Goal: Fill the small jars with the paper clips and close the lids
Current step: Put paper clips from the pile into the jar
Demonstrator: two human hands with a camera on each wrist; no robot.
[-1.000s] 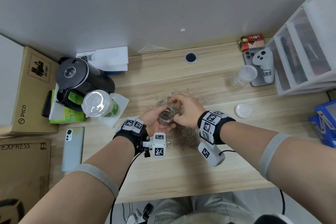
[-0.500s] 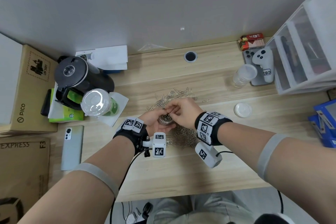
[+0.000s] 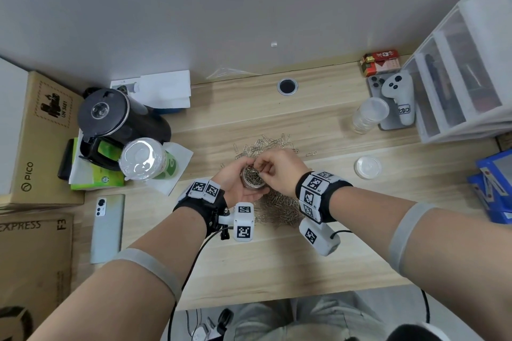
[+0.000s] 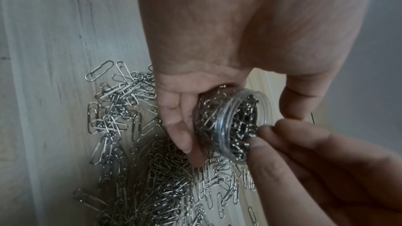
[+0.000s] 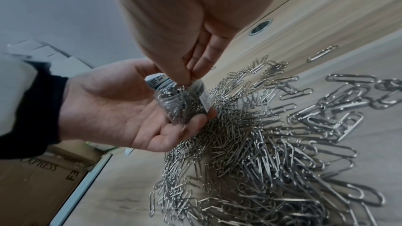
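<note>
My left hand (image 3: 238, 187) cradles a small clear jar (image 3: 252, 178), mouth up and nearly full of silver paper clips. The right hand (image 3: 277, 171) has its fingertips bunched at the jar's mouth, pinching clips there. In the left wrist view the jar (image 4: 230, 126) sits between the left thumb and fingers, with the right fingertips (image 4: 261, 137) on the rim. In the right wrist view the jar (image 5: 182, 102) lies on the left palm (image 5: 113, 106). A big pile of loose clips (image 3: 279, 207) spreads on the desk under both hands. A clear lid (image 3: 367, 166) lies to the right.
A stack of empty clear jars (image 3: 370, 115) stands far right beside a white controller (image 3: 399, 97) and a drawer unit (image 3: 465, 77). On the left are a black kettle (image 3: 110, 119), a lidded cup (image 3: 141, 159), a phone (image 3: 108, 227) and cardboard boxes (image 3: 36, 133).
The right hand has drawn back from the far part of the pile to the jar's mouth, fingers now bunched over it. The left hand still holds the jar in place.
</note>
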